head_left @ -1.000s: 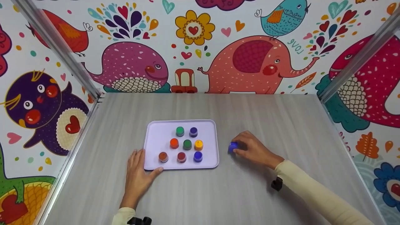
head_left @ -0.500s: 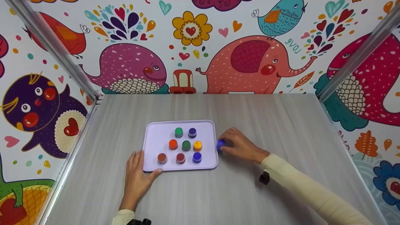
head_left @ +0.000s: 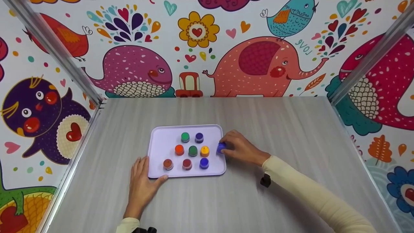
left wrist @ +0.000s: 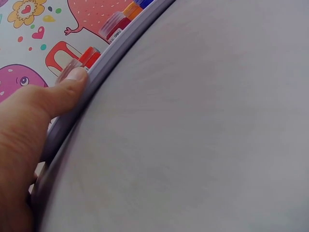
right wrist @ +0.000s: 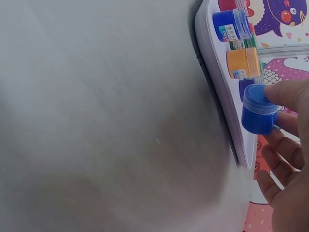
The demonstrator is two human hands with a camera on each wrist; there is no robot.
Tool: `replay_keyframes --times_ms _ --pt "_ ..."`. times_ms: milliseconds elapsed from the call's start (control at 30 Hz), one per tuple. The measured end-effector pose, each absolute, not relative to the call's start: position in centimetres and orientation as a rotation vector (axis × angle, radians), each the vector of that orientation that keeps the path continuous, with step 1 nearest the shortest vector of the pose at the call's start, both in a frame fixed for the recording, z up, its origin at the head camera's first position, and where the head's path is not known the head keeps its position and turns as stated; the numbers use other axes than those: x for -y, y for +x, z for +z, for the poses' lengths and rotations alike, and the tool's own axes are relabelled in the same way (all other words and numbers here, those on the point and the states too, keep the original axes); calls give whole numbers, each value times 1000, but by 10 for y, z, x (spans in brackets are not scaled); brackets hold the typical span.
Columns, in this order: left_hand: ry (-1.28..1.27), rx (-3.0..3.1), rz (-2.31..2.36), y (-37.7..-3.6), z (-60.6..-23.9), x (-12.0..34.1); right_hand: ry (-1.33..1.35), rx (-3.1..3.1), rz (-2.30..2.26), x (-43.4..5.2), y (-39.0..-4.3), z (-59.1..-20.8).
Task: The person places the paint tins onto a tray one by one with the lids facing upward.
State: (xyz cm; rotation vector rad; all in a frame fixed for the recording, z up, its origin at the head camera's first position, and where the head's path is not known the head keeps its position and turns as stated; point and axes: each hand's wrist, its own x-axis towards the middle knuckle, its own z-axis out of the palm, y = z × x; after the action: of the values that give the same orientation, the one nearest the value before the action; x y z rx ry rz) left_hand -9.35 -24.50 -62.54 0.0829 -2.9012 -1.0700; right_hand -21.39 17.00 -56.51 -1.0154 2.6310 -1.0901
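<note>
1. A blue paint pot is pinched between the thumb and curled fingers of the right hand; in the right wrist view the pot is seen held above the right rim of the tray, not resting on it.
2. The pot is carried just beside the yellow pot, which stands at the right end of the middle row inside the tray.
3. Eight pots are stood upright in the lilac tray: a green pot and a purple pot at the back, an orange pot and a dark green pot in the middle, and a brown pot, a red pot and a blue pot in the tray at the front.
4. The left hand is laid flat on the surface with its fingers straight, and its thumb is pressed against the near left corner of the tray; nothing is gripped by it.
5. The tray is set near the middle of the grey surface.
</note>
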Motion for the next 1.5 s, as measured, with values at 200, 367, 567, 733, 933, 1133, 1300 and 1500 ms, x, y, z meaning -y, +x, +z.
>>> replay_keyframes --times_ms 200,367,567,733,933,1133,1300,1500 --pt "92 2900 -1075 -93 -626 244 -1044 -2644 -1081 -159 -221 -568" --pt "73 2871 -1071 -93 -627 244 -1006 -2647 -1090 -150 -226 -571" --pt "38 2838 -1060 -94 -628 243 -1021 -2634 -1124 -142 -233 -574" --pt "30 2840 -1075 -95 -628 241 -1015 -2639 -1128 -138 -237 -579" --pt "23 2818 -1078 -94 -629 242 -932 -2657 -1133 -133 -240 -581" --pt "15 2813 -1072 -94 -630 243 -824 -2670 -1144 -132 -241 -583" --pt "13 2808 -1066 -95 -630 244 -797 -2679 -1159 -134 -243 -585" --pt "26 2829 -1052 -95 -630 246 -812 -2704 -1192 -141 -244 -586"
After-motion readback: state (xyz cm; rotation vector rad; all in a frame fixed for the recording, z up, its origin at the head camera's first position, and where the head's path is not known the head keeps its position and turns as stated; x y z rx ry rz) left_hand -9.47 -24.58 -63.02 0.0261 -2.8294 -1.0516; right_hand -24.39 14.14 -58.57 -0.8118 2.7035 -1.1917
